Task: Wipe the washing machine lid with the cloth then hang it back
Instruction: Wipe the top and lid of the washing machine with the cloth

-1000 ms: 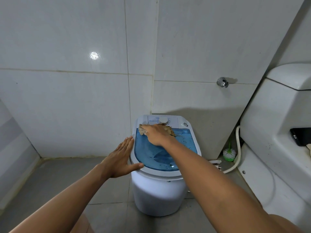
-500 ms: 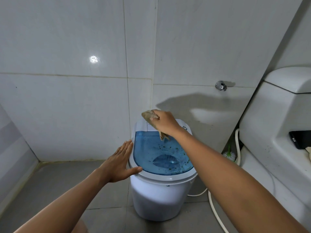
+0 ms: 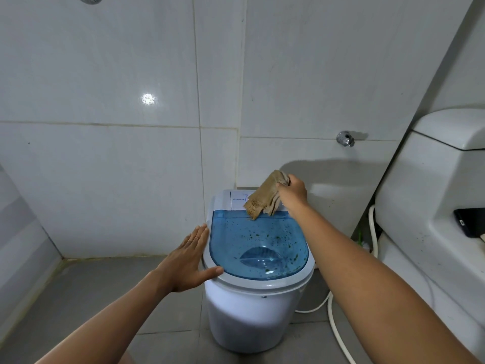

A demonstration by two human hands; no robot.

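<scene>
A small white washing machine (image 3: 252,319) stands on the floor, its clear blue lid (image 3: 257,243) speckled with dark green spots. My right hand (image 3: 293,191) grips a tan woven cloth (image 3: 265,198) and holds it in the air above the lid's far edge; the cloth hangs down in front of the white control panel (image 3: 237,199). My left hand (image 3: 187,261) lies flat with fingers apart against the machine's left rim, thumb resting on the rim.
White tiled walls enclose the corner. A metal tap (image 3: 346,139) sticks out of the right wall. A white toilet (image 3: 430,206) stands at the right with a dark phone (image 3: 469,222) on it. A white hose (image 3: 338,329) trails on the grey floor.
My right hand lifted the cloth off the back of the lid and carried it up and to the right. The left hand stayed on the rim.
</scene>
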